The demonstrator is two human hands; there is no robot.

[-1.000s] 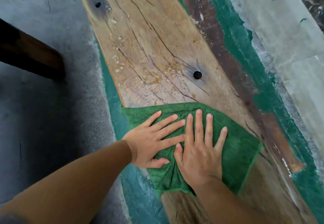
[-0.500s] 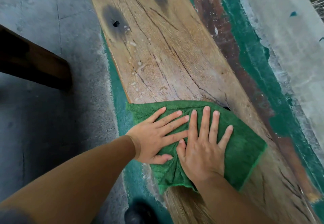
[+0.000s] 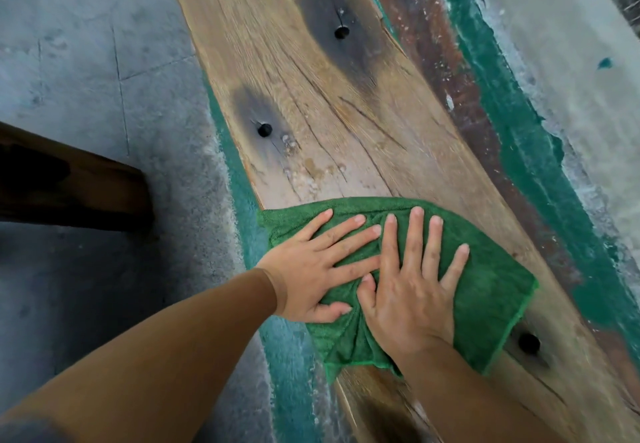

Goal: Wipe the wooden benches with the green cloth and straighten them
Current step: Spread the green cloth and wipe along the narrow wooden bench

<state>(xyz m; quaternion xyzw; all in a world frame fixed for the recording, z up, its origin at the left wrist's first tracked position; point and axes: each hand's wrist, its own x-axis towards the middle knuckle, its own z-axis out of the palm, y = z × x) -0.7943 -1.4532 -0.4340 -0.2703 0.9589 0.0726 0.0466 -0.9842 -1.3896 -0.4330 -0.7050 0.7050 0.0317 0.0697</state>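
From the head view, the green cloth (image 3: pixel 485 290) lay spread across the wooden bench (image 3: pixel 329 113), directly under both hands. It was a soft, nubbly terry fabric with a stitched hem. It bunched into folds beneath the palms, and one corner stuck out past the little finger of the right hand (image 3: pixel 412 297). Its edge on the left hand (image 3: pixel 311 276) side hung slightly over the plank's rim. Both hands were laid flat on it, fingers straight and fanned, pressing down without curling round any fabric. The left fingertips touched the side of the right index finger. The bench top was a long, weathered plank of pale brown wood, with coarse grain and fine dark cracks running lengthwise. Ahead of the fingertips it carried two sooty black stains, each around a round dark bolt head, the nearer (image 3: pixel 265 130) ahead of the left hand and the farther (image 3: pixel 341 32) beyond it. A third bolt head (image 3: pixel 529 343) sat just beside the cloth, outward of the right wrist. Some pale specks dotted the wood just ahead of the left fingers. Smooth brown sleeves (image 3: pixel 156 356) covered both forearms to the wrists. Outward of the left hand lay rough grey concrete floor (image 3: pixel 104 79) and the end of a dark wooden beam (image 3: pixel 69 186). Outward of the right hand ran a flaking band of green paint (image 3: pixel 540 165).
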